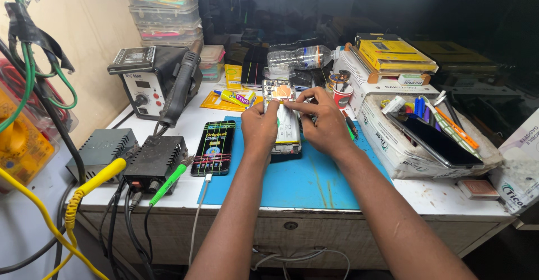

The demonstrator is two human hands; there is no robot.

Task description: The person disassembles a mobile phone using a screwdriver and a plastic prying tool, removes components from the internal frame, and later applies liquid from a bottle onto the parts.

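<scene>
Both hands meet at the centre of the frame over an opened phone point(284, 124) that lies with its back cover off on a blue mat point(303, 181) on the bench point(449, 193). The left hand point(259, 127) grips the phone's left edge, fingers curled against it and the thumb pressing on top. The right hand point(321, 120) rests on the phone's right side, its thumb and forefinger pinched together on the upper part of the phone, just below the exposed orange patch; what they pinch is too small to tell. Just left of the hands, a second phone point(213, 147) with a lit, colourful screen lies on the mat's edge. In the upper left of the frame stands a hot-air station point(149, 80); a clear plastic bottle point(297, 57) lies behind the hands.
</scene>
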